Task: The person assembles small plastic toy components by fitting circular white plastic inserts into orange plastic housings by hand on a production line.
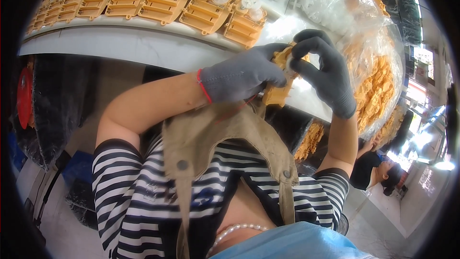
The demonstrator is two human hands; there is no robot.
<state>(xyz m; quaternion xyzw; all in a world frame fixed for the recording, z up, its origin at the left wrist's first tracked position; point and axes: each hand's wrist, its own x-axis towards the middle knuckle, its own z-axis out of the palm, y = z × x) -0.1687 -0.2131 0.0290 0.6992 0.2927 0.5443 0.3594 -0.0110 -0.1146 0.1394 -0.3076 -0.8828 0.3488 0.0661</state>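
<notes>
White table (120,38), a clear bag (376,93) at right, yellow frames (203,17) in a row. At the near edge, the gloved left hand (244,73) grips a yellow part (276,96); the right hand (326,69) curls fingertips at its top, whether pinching I cannot tell.

Exposure bright at centre. Lamps (444,165) at far right blown out; glare whitens the worktop (285,29), upper centre. Deep shadow beneath it, left. Edges bow toward the rim; corners black.
</notes>
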